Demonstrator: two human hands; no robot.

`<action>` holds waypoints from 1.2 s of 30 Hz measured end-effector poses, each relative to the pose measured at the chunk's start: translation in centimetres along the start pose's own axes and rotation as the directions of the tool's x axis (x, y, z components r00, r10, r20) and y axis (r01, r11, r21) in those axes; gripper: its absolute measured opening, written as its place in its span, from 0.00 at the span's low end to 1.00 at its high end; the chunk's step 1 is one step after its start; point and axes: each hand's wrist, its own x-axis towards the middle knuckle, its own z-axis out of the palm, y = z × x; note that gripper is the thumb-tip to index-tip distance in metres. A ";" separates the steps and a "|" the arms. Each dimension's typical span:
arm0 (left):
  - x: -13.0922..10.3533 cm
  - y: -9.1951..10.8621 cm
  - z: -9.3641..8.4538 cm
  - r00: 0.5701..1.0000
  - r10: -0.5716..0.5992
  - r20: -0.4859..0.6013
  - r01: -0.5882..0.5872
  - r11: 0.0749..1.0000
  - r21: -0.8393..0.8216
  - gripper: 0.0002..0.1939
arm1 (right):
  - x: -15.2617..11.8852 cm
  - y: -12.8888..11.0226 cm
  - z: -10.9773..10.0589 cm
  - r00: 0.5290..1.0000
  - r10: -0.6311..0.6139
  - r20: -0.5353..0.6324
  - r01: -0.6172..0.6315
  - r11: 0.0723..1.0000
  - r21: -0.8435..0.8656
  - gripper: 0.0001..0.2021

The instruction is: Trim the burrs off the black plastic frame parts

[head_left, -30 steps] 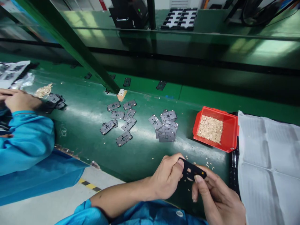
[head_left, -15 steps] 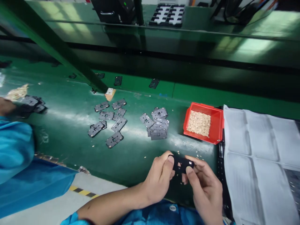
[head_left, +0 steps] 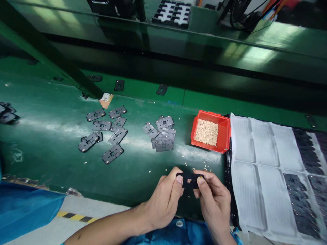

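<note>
Between my two hands is a small black plastic plate [head_left: 189,176] with a cut-out in its middle, held over the near edge of the bench. My left hand [head_left: 166,197] pinches its left end, thumb on top. My right hand [head_left: 213,197] grips the other end, with the thumb pressed on the corner. Just beyond lies a red bin [head_left: 223,132] with many tiny pale pieces [head_left: 206,132] inside. Similar grey-black plates lie in a loose pile [head_left: 165,136] ahead of my hands and in a spread group [head_left: 117,136] further left.
A tray [head_left: 263,163] with a white liner stands at the right, dark plates [head_left: 302,204] in its far pockets. Tiny pale bits are scattered before the bin. A green post [head_left: 56,61] slants down at the left. A co-worker's blue garment [head_left: 25,211] shows at lower left.
The view has shifted right, so more of the tray shows and the co-worker's arm has left the frame. My right thumb now covers the plate's right corner, where a white spot showed.
</note>
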 end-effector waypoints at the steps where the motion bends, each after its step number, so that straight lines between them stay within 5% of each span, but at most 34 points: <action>1: 0.0 -0.1 -0.1 1.000 0.001 0.005 -0.001 1.000 0.006 0.20 | 0.0 -0.1 0.0 1.000 -0.002 0.009 0.002 1.000 0.006 0.10; 9: -0.2 0.2 -0.5 0.999 0.009 0.045 -0.010 1.000 0.027 0.19 | 0.1 -0.2 -0.2 0.997 0.010 0.071 -0.010 1.000 0.000 0.10; 19: -0.9 -0.5 -0.5 0.996 0.065 0.067 -0.077 0.980 0.185 0.17 | -0.2 -0.2 0.1 0.991 0.130 -0.002 -0.129 0.987 0.098 0.14; 27: -0.6 0.2 -0.8 0.991 -0.111 0.075 0.120 0.985 -0.124 0.23 | 0.1 -0.8 -1.1 0.943 0.256 0.212 -0.282 0.953 0.105 0.14; 36: -0.5 0.2 -0.7 0.984 -0.154 0.092 0.171 0.958 -0.229 0.22 | -0.1 -0.1 -0.8 0.956 0.267 0.123 -0.280 0.955 0.101 0.14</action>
